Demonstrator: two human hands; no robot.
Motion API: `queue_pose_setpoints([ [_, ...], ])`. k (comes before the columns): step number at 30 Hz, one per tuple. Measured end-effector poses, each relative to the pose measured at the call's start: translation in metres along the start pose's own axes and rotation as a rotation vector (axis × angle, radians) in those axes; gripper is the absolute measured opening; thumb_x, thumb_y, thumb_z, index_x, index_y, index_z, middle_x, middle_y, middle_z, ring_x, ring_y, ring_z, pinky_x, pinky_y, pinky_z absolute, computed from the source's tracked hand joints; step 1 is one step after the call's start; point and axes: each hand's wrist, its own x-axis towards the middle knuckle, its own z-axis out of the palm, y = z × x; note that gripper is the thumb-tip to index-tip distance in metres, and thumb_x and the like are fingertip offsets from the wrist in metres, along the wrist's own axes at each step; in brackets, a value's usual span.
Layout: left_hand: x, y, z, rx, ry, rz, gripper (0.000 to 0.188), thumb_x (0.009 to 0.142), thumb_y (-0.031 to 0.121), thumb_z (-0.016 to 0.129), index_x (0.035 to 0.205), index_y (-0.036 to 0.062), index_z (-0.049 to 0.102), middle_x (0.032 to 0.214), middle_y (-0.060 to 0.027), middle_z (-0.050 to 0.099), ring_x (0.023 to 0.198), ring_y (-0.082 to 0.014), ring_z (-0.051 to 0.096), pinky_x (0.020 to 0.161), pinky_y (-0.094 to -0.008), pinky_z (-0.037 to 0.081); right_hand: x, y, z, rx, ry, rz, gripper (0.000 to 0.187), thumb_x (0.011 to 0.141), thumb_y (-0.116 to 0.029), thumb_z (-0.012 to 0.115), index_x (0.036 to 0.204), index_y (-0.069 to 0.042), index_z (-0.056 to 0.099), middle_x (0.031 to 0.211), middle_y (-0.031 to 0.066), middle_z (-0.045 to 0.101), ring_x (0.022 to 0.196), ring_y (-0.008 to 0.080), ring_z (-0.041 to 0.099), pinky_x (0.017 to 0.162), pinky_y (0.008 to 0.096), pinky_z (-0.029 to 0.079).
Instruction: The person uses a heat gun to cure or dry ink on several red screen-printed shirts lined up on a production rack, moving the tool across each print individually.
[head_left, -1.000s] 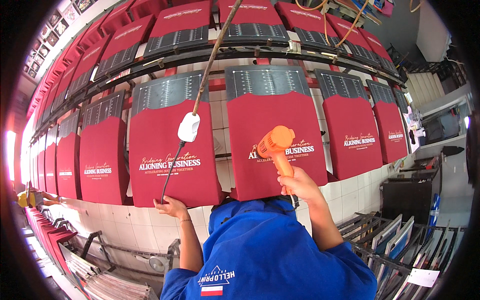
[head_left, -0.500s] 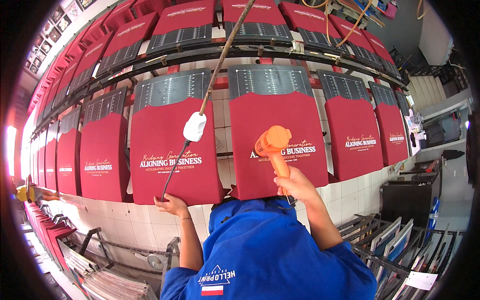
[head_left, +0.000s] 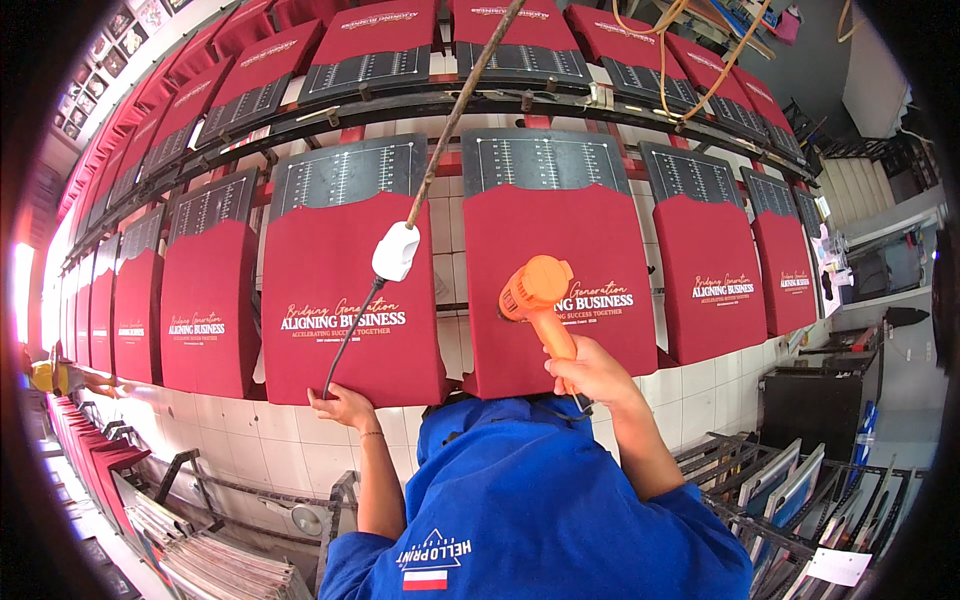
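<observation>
Gripping orange heat gun by its handle, right hand fingers wrapped round; gun's body beyond fingers, over red shirt. Left hand, left of red shirt, fingers closed on black cord.

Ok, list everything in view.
Boards: many, dark, in rows
Shirts: many, dark red, over boards
Blower: one, orange, near centre
Connector: one, white, left of blower
Cords: two, brown and dark, above and below connector
Cables: several, yellowish, upper right
Wall pictures: several, dark, upper left
Floor: one, whitish tiles, below boards
Frames: several, pale-edged, lower corners
Other person: one, yellow clothing, far left
Worn top: one, blue, lower centre
Left hand: one, bare, at dark cord
Right hand: one, bare, on blower's handle
</observation>
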Motion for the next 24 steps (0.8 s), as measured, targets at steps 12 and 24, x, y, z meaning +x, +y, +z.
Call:
queue_pose_setpoints([
  [12,0.001,-0.004,0.002,-0.018,0.008,0.02,0.051,0.095,0.025,0.049,0.139,0.0039,0.034,0.131,-0.0285,0.037,0.119,-0.0415,0.042,0.1,-0.0487,0.039,0.001,-0.002,0.001,-0.009,-0.002,0.005,0.03,0.088,-0.011,0.062,0.112,0.004,0.052,0.08,0.0036,0.056,0.059,0.0125,0.061,0.055,0.0256,0.049],
  [24,-0.003,0.0,0.001,-0.038,0.01,0.008,0.051,0.096,0.028,0.049,0.139,0.0033,0.035,0.133,-0.0286,0.037,0.118,-0.0436,0.043,0.1,-0.0486,0.039,-0.006,-0.002,-0.024,0.038,0.048,-0.015,0.027,0.087,-0.016,0.065,0.104,0.002,0.055,0.077,0.0039,0.058,0.056,0.0131,0.061,0.051,0.0263,0.049],
])
